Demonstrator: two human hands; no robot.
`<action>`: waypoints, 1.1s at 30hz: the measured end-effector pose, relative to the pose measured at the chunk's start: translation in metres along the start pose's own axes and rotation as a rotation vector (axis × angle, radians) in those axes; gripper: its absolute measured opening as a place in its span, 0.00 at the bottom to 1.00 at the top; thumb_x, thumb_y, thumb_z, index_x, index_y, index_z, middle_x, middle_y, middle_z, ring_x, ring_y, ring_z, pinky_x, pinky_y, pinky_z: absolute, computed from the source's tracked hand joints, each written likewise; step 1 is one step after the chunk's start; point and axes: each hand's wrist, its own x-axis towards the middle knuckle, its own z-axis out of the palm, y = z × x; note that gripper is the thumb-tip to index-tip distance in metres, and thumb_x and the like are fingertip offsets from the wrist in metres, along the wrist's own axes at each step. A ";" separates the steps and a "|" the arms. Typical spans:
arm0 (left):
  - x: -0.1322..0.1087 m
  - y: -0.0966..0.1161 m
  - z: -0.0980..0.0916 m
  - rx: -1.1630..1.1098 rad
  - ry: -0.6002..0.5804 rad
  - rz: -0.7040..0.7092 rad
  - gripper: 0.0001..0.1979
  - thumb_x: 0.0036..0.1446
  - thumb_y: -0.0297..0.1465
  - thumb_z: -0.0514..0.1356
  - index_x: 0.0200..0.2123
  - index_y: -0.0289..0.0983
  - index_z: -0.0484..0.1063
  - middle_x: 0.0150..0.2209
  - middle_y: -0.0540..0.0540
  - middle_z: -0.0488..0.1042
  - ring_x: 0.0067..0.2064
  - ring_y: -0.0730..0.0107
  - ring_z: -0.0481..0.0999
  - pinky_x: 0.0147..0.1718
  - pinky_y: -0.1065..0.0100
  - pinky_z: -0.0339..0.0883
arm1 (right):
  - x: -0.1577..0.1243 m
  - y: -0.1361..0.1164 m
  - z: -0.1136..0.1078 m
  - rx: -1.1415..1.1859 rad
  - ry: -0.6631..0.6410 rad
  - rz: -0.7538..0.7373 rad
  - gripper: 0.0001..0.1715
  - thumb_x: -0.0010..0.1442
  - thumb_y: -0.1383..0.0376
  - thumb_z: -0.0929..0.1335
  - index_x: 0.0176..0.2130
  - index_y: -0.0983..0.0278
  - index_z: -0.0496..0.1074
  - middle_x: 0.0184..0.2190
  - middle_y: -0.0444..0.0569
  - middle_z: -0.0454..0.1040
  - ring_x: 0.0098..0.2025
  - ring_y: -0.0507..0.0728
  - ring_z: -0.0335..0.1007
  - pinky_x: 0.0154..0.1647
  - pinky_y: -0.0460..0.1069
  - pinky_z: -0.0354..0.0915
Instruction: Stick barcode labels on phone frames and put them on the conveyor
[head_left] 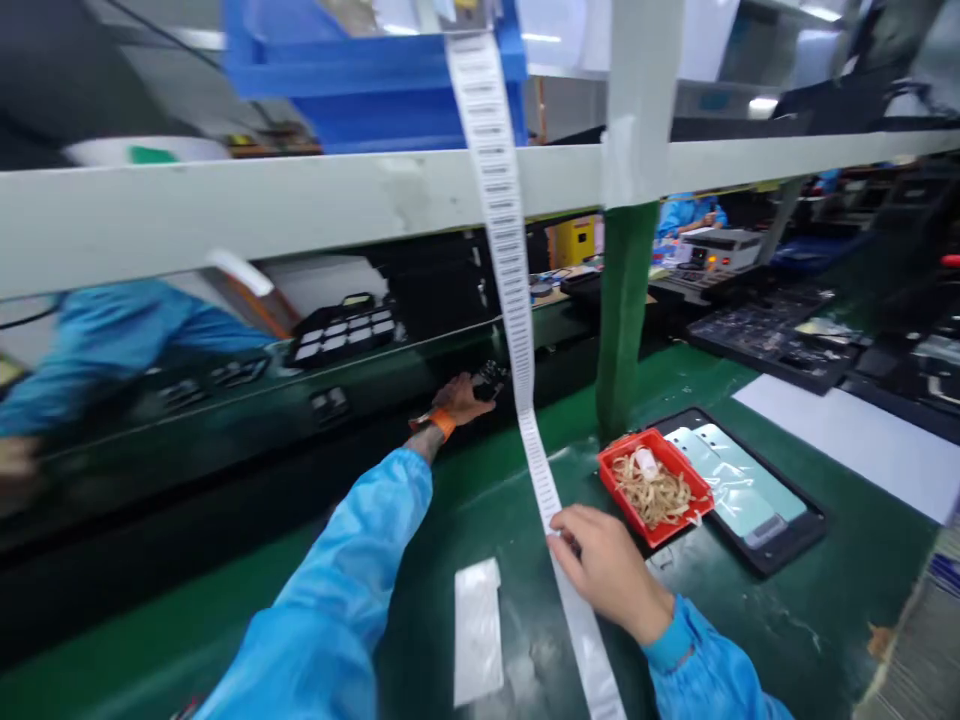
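Green bench (420, 600) under a white shelf (300, 205), busy workshop in bg. Label strip (506, 230), printed w/ rows of dark lines, hangs from the blue bin (390, 110) up top, passes in front of the shelf, then runs down over the bench & out of view. R hand (611, 570) has it pinched b/w thumb & index, low on its length. Prob. v. light, thin & bendy, poss. slick, easy to crease or tear; best taken by both edges, off the print. L hand (459, 400) is stretched to a small dark part (491, 380) at the dark belt (225, 480); fingers are at it, but w/ blur can't tell if they grip. Part is prob. light & stiff, maybe fragile: take by its sides. Bench looks smooth, a bit shiny, w/ a white packet (478, 635) L of the strip; on the R, a red tray (628, 512) of tan curls just beside pale panels (739, 475) on a black tray (811, 527). Beyond: green-footed post (626, 310), another person's blue sleeve (142, 340) far L, co-worker (690, 212) small at back R.
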 end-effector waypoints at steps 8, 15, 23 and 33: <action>-0.258 -0.002 0.002 -0.203 0.081 0.012 0.37 0.47 0.36 0.67 0.60 0.34 0.61 0.54 0.33 0.72 0.55 0.46 0.72 0.55 0.53 0.62 | -0.006 -0.047 0.057 0.813 -0.092 0.190 0.31 0.58 0.64 0.67 0.59 0.59 0.58 0.54 0.52 0.71 0.49 0.56 0.72 0.49 0.54 0.69; -0.302 -0.042 -0.004 -0.967 -0.324 -0.052 0.45 0.47 0.28 0.65 0.67 0.40 0.50 0.54 0.37 0.70 0.49 0.58 0.76 0.49 0.57 0.70 | -0.010 -0.062 0.085 0.632 -0.133 0.201 0.22 0.57 0.65 0.67 0.52 0.65 0.68 0.46 0.51 0.75 0.48 0.58 0.71 0.52 0.54 0.65; -0.302 -0.042 0.029 -1.249 0.008 -0.253 0.23 0.48 0.31 0.70 0.48 0.34 0.73 0.43 0.43 0.78 0.41 0.67 0.78 0.41 0.68 0.72 | -0.014 -0.056 0.092 0.581 -0.187 0.210 0.27 0.67 0.48 0.60 0.42 0.65 0.75 0.37 0.50 0.78 0.41 0.59 0.73 0.46 0.53 0.67; -0.300 -0.044 0.011 -1.747 0.001 -0.511 0.21 0.47 0.38 0.72 0.38 0.33 0.72 0.29 0.46 0.77 0.26 0.70 0.76 0.28 0.68 0.71 | -0.023 -0.076 0.082 0.104 -0.045 -0.370 0.08 0.63 0.68 0.64 0.43 0.60 0.71 0.41 0.52 0.68 0.43 0.59 0.69 0.46 0.55 0.69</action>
